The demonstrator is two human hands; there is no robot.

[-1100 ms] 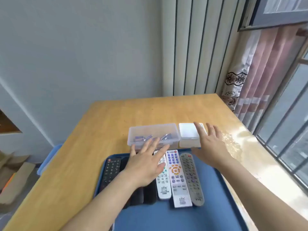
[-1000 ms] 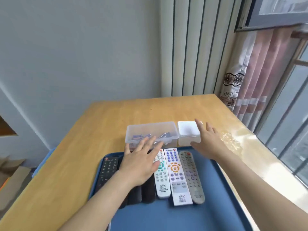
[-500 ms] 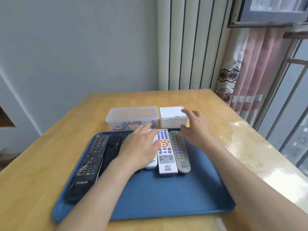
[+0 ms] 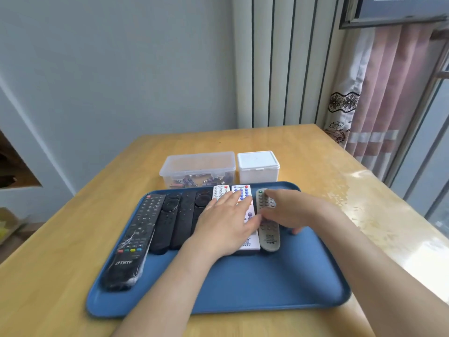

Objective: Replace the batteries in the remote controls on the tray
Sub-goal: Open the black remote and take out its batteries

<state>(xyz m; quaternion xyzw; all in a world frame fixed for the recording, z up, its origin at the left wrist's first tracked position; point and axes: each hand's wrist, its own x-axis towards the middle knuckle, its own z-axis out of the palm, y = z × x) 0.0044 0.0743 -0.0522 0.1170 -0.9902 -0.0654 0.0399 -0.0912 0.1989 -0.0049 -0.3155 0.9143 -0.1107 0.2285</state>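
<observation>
Judged light and stiff, the grey remote (image 4: 269, 238) is clasped edgewise by the right hand (image 4: 295, 210); left hand (image 4: 226, 223) lies flat

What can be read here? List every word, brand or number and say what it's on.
"THTF": near end of the large black remote, leftmost on the blue tray.
Label at the near end of the grey remote: too blurred to read.
Print at the near end of the wider white remote: too blurred.
Button markings on every remote: too small.

Black, white and grey remotes (image 4: 167, 222) lie side by side on the blue tray (image 4: 243, 288).
</observation>
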